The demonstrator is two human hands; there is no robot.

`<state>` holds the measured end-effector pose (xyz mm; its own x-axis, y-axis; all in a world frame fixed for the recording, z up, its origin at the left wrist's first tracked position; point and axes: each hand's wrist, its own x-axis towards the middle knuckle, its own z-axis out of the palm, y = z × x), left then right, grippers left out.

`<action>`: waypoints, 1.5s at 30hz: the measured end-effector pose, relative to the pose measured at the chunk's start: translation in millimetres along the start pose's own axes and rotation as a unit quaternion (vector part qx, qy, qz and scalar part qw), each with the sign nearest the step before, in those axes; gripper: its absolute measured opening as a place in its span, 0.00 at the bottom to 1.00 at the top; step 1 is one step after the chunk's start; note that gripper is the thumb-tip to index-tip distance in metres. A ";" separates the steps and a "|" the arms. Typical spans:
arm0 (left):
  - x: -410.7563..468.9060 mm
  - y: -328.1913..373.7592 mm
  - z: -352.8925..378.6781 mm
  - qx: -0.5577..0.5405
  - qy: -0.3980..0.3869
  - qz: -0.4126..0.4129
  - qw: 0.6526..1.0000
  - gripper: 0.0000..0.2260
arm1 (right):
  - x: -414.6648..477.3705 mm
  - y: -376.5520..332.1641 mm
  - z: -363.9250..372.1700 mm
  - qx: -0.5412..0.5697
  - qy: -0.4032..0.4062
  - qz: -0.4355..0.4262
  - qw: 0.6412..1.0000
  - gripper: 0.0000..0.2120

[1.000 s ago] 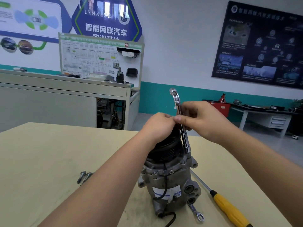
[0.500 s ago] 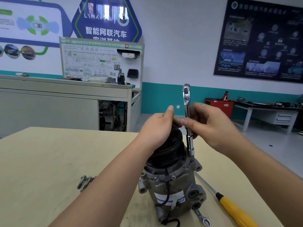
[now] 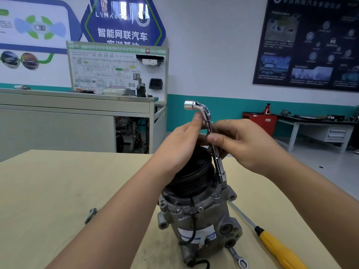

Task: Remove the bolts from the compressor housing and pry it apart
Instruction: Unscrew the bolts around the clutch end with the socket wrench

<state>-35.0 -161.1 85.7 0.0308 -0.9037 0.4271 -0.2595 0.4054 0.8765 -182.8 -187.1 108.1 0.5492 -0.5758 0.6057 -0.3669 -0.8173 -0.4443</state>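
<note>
Standing upright on the table (image 3: 58, 191), the compressor (image 3: 196, 216) sits directly beneath both hands, with its black pulley (image 3: 192, 177) uppermost, just under the left palm. The left hand (image 3: 180, 146) hovers over the pulley with its fingers nearly straight. One fingertip touches the L-shaped socket wrench (image 3: 220, 169) just below its bend, without curling round it. The right hand (image 3: 242, 144) pinches the wrench shaft between thumb and fingers, about midway along its length. From that pinch the shaft runs down, slightly tilted, to its lower socket, which meets the housing flange beside the pulley — whether it sits on a bolt head cannot be told. The upper socket, above both hands, points left. Below and to the right of the right forearm lies a screwdriver (image 3: 277, 247) with a yellow handle, its shaft running toward the compressor. Between the two, just beside the compressor's foot, lies a small spanner (image 3: 239, 259). One loose bolt (image 3: 90, 215) lies on the table left of the left forearm — close against its edge.
</note>
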 end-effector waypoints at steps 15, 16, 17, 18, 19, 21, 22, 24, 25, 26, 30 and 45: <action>0.0 -6.8 -5.6 -0.124 -0.109 0.101 0.981 0.10 | -3.8 8.7 1.5 0.126 -0.028 0.027 0.991 0.06; -0.1 -6.9 -5.8 -0.130 -0.110 0.104 0.980 0.10 | -4.3 8.8 1.8 0.139 -0.031 0.029 0.989 0.07; -0.3 -6.9 -6.5 -0.131 -0.108 0.108 0.980 0.10 | -4.7 9.7 2.7 0.155 -0.031 0.032 0.987 0.08; -0.7 -6.7 -6.9 -0.131 -0.105 0.112 0.980 0.09 | -5.2 11.3 3.9 0.170 -0.029 0.036 0.984 0.10; -1.2 -7.0 -7.4 -0.128 -0.099 0.115 0.980 0.09 | -5.2 13.2 5.5 0.184 -0.026 0.041 0.982 0.11; -1.9 -8.0 -7.3 -0.116 -0.082 0.115 0.983 0.07 | -5.0 18.1 8.5 0.206 -0.020 0.044 0.977 0.14; -2.2 -8.1 -7.0 -0.107 -0.074 0.112 0.985 0.07 | -5.1 20.6 9.5 0.216 -0.016 0.046 0.975 0.16; -1.9 -8.6 -5.9 -0.079 -0.060 0.105 0.990 0.06 | -7.0 25.6 11.2 0.230 -0.007 0.054 0.972 0.16; -1.1 -9.4 -5.6 -0.061 -0.050 0.100 0.992 0.08 | -8.6 28.2 11.4 0.233 -0.004 0.056 0.971 0.13; 0.0 -10.0 -5.2 -0.046 -0.040 0.094 0.994 0.09 | -10.2 30.4 11.0 0.232 -0.004 0.059 0.971 0.11; 1.0 -9.9 -4.5 -0.022 -0.022 0.097 0.995 0.11 | -15.6 36.1 8.2 0.208 -0.037 0.081 0.974 0.15; -7.0 -11.8 -5.3 -0.078 -0.068 0.134 0.986 0.08 | -20.2 26.4 5.7 0.112 -0.030 0.067 0.991 0.20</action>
<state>-27.0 -158.9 73.6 -0.1513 -0.7675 0.6230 -0.0880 0.6382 0.7648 -199.3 -197.0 80.3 0.5525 -0.6707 0.4949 -0.2675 -0.7050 -0.6568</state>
